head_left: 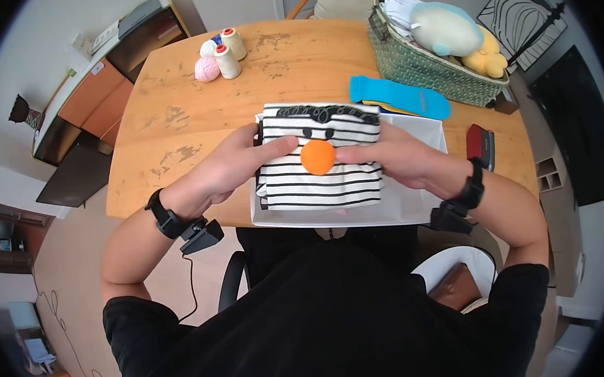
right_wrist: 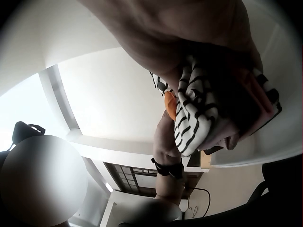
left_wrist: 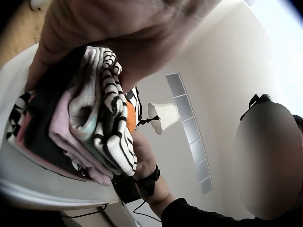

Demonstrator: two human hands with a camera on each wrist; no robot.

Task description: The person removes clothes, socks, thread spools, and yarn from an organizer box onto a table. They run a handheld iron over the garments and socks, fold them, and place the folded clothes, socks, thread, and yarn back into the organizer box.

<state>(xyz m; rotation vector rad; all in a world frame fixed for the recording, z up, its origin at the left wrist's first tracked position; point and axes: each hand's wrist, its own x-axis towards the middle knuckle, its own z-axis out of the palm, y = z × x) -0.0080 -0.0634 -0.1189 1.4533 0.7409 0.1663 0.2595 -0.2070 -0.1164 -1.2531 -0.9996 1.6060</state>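
Observation:
My left hand (head_left: 247,157) and right hand (head_left: 401,153) grip a stack of folded clothes from opposite sides, thumbs on top. Uppermost is a white garment with black stripes (head_left: 323,192), bearing a black curly patch, two dark eyes and a round orange nose (head_left: 318,157). In the left wrist view, pink cloth (left_wrist: 60,126), dark cloth (left_wrist: 40,116) and other folded layers show beneath it. The stack sits over the left part of a white box (head_left: 415,198), close to its wall. Both hands' fingertips are hidden behind the layers.
Blue folded cloth (head_left: 397,96) lies at the box's far edge. Behind it stands a green woven basket (head_left: 427,74) with plush toys. Thread spools (head_left: 227,62) and a pink yarn ball (head_left: 206,69) stand far left. A dark red and black object (head_left: 480,146) lies at right.

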